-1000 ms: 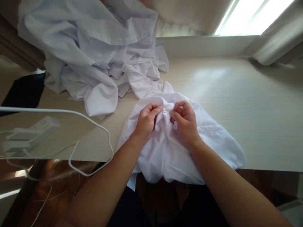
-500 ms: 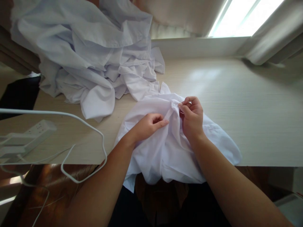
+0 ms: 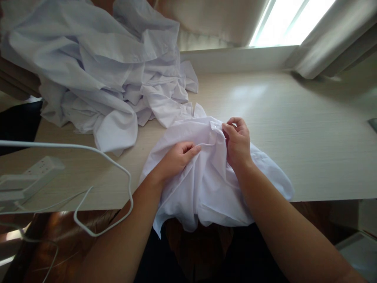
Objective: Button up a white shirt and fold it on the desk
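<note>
A white shirt [image 3: 212,188] lies bunched at the table's front edge, its lower part hanging over. My left hand [image 3: 179,157] pinches an edge of its cloth between thumb and fingers, drawing a fold taut toward the middle. Thumb and fingertips of my right hand [image 3: 238,140] are closed on the shirt beside a small corner with what looks like a button [image 3: 214,126]. The fingers' far side is hidden behind the hand and cloth.
A large heap of white garments [image 3: 103,70] covers the back left of the table [image 3: 309,137]. At left are a power strip [image 3: 44,169] and a looping white cable [image 3: 129,184] passing near my left forearm. A curtain [image 3: 318,51] hangs at the back right.
My left hand has drawn slightly left and away from my right hand, pulling the shirt's edge with it. My right hand keeps its pinch. The view has shifted a little.
</note>
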`<control>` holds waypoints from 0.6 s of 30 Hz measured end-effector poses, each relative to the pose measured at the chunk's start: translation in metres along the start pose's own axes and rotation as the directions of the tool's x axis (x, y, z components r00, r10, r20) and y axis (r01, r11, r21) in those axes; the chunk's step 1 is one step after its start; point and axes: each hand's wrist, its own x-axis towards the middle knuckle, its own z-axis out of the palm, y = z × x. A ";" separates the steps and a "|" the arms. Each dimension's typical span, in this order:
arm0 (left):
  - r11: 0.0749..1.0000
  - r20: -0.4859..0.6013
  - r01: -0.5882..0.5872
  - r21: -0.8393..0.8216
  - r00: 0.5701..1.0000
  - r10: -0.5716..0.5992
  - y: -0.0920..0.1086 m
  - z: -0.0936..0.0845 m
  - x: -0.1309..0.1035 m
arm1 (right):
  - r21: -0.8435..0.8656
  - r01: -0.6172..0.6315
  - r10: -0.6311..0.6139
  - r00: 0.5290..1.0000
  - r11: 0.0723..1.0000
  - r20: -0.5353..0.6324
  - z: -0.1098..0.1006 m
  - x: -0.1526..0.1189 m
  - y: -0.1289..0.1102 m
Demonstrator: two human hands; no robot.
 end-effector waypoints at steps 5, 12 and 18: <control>0.997 -0.215 -0.015 0.077 0.976 0.031 -0.017 0.007 0.010 | -0.267 0.111 -0.086 0.991 0.957 0.104 -0.013 -0.006 -0.026; 0.996 -0.372 -0.065 0.067 0.924 0.085 -0.024 0.002 0.015 | -0.718 0.224 0.417 0.686 0.659 0.596 -0.045 -0.012 -0.043; 0.997 -0.402 -0.077 0.022 0.912 0.079 -0.025 0.007 0.014 | -0.233 -0.344 0.411 0.664 0.910 0.624 -0.038 -0.022 -0.056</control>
